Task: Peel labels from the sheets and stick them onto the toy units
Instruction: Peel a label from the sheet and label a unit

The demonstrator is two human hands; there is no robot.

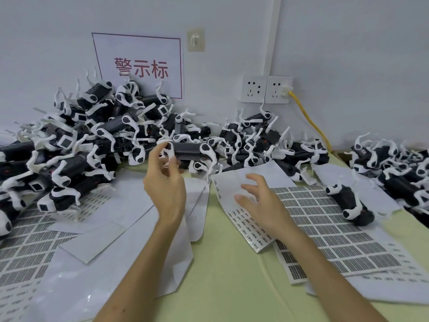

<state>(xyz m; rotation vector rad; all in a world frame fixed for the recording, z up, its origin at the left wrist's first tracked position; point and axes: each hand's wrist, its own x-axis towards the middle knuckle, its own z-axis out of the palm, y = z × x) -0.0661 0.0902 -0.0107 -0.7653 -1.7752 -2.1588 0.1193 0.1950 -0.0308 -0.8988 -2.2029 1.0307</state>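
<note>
Above the green table (pixel 232 287), your left hand (pixel 166 182) pinches a black-and-white robot-dog toy (pixel 188 150) by one end. Your right hand (pixel 260 201), fingers spread, hangs over a small-label sheet (pixel 246 225). Beside it, 1 lone toy (pixel 348 198) lies on a gridded sheet (pixel 325 228). Toy heaps (pixel 92 135) crowd the wall (pixel 348 54) behind.

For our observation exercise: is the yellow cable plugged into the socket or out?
Plugged in: the yellow cable ends inside the right wall socket.
</note>
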